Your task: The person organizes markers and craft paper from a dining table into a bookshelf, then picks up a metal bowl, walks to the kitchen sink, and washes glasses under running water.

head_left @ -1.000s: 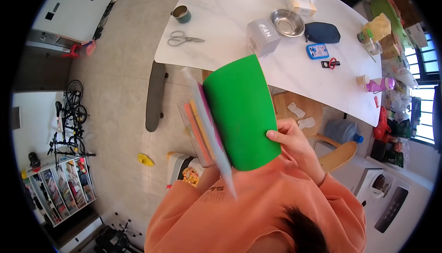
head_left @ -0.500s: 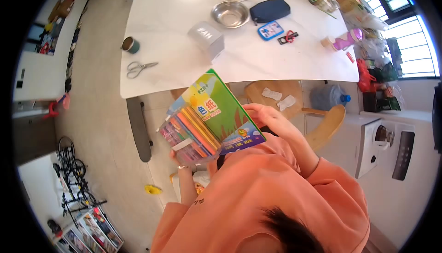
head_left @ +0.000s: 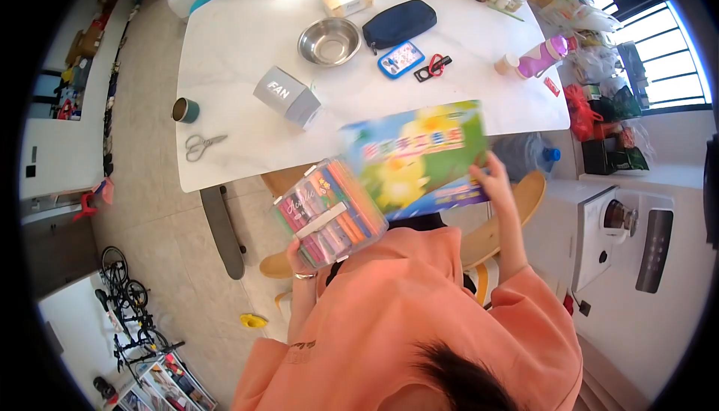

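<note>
My left hand (head_left: 298,257) is closed on the lower left edge of a clear plastic case of markers (head_left: 318,203) labelled "Acrylic", full of many colours. On the other side, my right hand (head_left: 495,179) grips the right edge of a colored paper pack (head_left: 419,153) with yellow flowers on a green and blue cover, slightly blurred. The pack's left edge lies close to the marker case; whether they touch I cannot tell. Both are held in front of my body at the table's near edge. Most fingers of my left hand are hidden under the case.
On the white table (head_left: 232,59) stand a grey FAN box (head_left: 287,96), a steel bowl (head_left: 329,41), a navy pouch (head_left: 401,23), scissors (head_left: 202,147), a green cup (head_left: 186,110) and a purple bottle (head_left: 543,57). A skateboard (head_left: 222,231) and wooden chair (head_left: 517,216) are below.
The paper pack has moved right, away from the marker case, and its flowered cover now faces up. My right hand has swung outward with it. The marker case now shows more fully.
</note>
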A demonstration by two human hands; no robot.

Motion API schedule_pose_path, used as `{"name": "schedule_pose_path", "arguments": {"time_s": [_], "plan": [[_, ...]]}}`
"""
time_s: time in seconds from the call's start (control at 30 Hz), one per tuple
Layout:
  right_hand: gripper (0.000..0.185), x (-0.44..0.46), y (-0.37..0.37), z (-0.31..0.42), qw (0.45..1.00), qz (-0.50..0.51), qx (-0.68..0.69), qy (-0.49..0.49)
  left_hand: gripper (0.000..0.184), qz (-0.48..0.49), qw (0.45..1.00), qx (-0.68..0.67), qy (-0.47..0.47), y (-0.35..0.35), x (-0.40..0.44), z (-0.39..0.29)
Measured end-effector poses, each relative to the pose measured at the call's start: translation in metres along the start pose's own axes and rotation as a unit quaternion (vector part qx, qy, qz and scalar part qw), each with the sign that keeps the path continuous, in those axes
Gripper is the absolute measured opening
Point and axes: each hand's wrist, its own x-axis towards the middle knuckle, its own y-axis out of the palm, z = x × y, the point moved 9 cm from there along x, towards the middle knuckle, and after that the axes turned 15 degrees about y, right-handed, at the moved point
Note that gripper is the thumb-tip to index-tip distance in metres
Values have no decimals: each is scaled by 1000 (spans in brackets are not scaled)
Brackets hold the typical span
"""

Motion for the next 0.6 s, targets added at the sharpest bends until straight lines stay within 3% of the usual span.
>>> {"name": "schedule_pose_path", "arguments": {"time_s": [0.07,0.17,0.27,0.33,0.37,0.4,0.43,0.47,0.5,0.6], "plan": [[29,18,-60,-33,991,-49,103,67,63,-35,999,-2,-2,1,5,5],[27,49,-122,-64,984,-38,145,95,61,-13,1000,-23,-4,55,11,5],[28,90,-157,-95,980,-15,166,111,60,-48,999,8,3,48,15,1],[42,122,-177,-142,979,-42,50,194,60,-54,998,21,15,49,16,0],[54,138,-185,-155,978,-88,-23,188,60,-59,997,35,23,50,17,-1],[54,140,-177,-144,979,-82,-24,184,60,-66,996,49,31,52,18,-2],[58,133,-177,-115,944,-207,-226,125,60,-73,996,40,19,61,18,2],[62,123,-168,-79,851,-322,-411,55,60,-75,996,40,26,57,17,4],[63,130,-152,-75,882,-293,-370,11,63,-92,995,45,17,47,14,10],[63,132,-80,-50,873,-218,-413,-141,64,-118,992,43,30,54,13,20]]}}
